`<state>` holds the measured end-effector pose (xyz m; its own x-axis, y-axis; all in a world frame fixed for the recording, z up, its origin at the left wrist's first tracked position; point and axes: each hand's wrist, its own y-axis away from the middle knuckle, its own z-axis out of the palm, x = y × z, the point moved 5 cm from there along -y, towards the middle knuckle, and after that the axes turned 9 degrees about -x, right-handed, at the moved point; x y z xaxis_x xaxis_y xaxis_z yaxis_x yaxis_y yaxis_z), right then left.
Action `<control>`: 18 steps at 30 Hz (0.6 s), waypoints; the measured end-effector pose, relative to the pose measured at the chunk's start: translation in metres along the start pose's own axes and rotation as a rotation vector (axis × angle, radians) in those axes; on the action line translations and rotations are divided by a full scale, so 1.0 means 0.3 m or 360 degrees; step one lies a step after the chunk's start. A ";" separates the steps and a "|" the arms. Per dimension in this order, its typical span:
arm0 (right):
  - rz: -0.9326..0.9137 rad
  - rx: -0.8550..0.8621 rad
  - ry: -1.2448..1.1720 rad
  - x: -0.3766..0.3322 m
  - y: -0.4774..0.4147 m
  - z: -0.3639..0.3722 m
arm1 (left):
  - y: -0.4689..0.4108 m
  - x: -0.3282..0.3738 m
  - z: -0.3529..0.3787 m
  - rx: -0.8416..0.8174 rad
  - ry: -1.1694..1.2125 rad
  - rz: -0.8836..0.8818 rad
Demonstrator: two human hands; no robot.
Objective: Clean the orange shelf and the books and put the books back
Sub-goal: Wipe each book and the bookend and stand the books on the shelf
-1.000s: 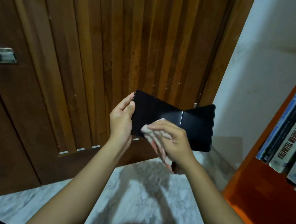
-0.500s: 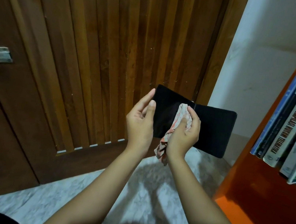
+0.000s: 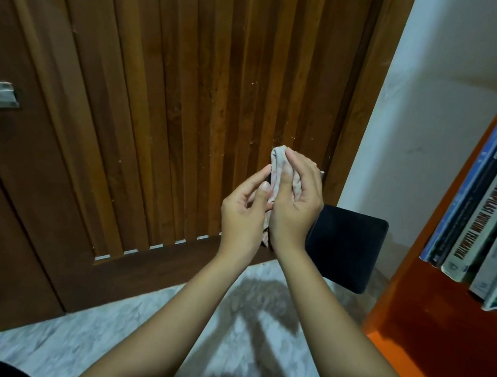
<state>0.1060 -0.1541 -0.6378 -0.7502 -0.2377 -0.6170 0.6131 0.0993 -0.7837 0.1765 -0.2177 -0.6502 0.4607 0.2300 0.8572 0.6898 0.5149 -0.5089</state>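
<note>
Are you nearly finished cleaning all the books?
Not quite. Several books already stand on the orange shelf, so those look done, though I can't tell if they were wiped. Right now the left hand holds a black book while the right hand rubs it with a cloth. Left to do: finish wiping it and put it back on the shelf.
</note>
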 end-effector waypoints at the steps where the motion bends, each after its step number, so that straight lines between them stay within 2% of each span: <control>1: -0.0029 0.0018 0.0029 0.001 -0.011 -0.002 | -0.002 -0.001 0.000 0.0000 -0.0009 -0.0004; 4: 0.0007 0.0151 0.0087 0.025 -0.050 -0.017 | -0.002 -0.011 0.005 0.0002 -0.0063 -0.0013; 8: 0.0303 0.0274 0.0125 0.099 -0.100 -0.071 | 0.011 -0.028 -0.008 0.0062 -0.0227 0.0084; 11: 0.0501 0.0192 0.0141 0.157 -0.112 -0.132 | 0.002 -0.067 -0.042 0.0077 -0.0460 0.0126; 18: 0.0648 -0.0156 0.0273 0.187 -0.067 -0.249 | -0.020 -0.130 -0.146 0.0129 -0.0761 0.0104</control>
<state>0.0331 -0.0971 -0.6620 -0.4878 0.0027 -0.8729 0.8468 0.2444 -0.4724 0.1791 -0.2660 -0.6840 0.1805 0.6078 0.7733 0.6133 0.5451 -0.5716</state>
